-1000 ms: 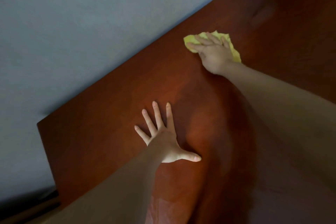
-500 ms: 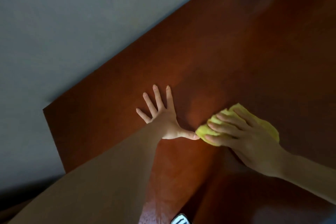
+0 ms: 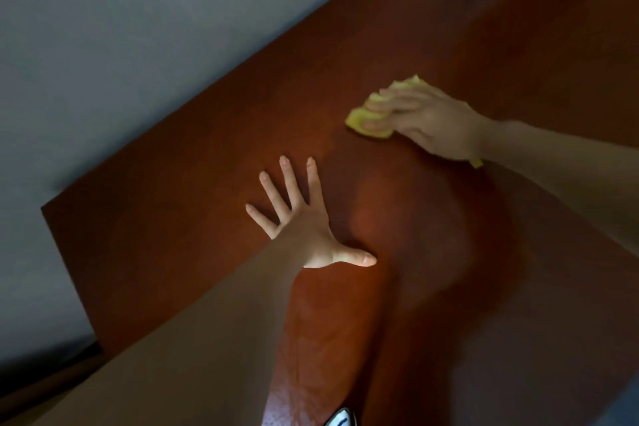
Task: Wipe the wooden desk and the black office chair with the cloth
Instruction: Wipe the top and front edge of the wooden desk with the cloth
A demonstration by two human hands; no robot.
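Left hand flat on desk; cloth under right hand, farther back

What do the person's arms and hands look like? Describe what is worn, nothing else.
Both forearms are bare as far as the frame shows: no sleeves or cuffs. The left hand has no rings, watch or glove, and its fingers have short, unpainted nails. The right hand is gloveless too, with a bare wrist; blur hides finer detail.

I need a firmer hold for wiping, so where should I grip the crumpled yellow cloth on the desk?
Press from above onto the bunched middle of the crumpled yellow cloth, as the right hand does: it lies flat on the red-brown wooden desk, so no edge suits pinching.
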